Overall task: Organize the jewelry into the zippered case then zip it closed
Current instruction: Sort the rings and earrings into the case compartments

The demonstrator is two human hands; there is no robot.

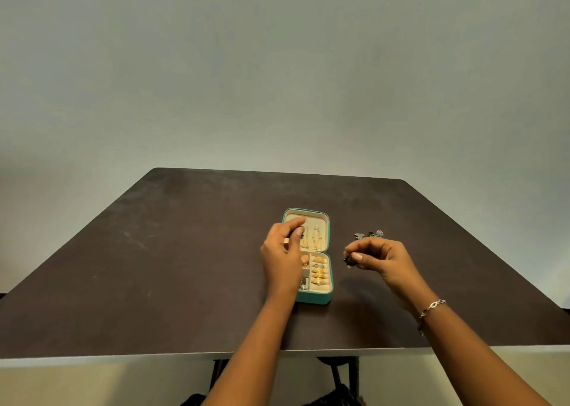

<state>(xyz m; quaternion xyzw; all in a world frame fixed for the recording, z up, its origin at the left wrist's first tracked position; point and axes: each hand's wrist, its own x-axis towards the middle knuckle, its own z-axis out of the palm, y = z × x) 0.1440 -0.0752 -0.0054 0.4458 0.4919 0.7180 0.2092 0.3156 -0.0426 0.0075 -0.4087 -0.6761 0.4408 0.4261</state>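
The left hand [282, 251] is closed thumb-to-forefinger over the lid of the open teal case [314, 299]; what it holds cannot be told. Gold earrings [314, 239] are kept in the lid and gold rings [318, 274] in the tray. A dark piece [348, 260] is pinched by the right hand [382, 260]. With loose jewelry [368, 234] left at two o'clock, filling is judged unfinished, and careful placing is called for next.

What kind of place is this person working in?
Probably a plain indoor work or recording setup: a dark table against a blank pale wall, with an open teal jewelry case and loose jewelry pieces on it.
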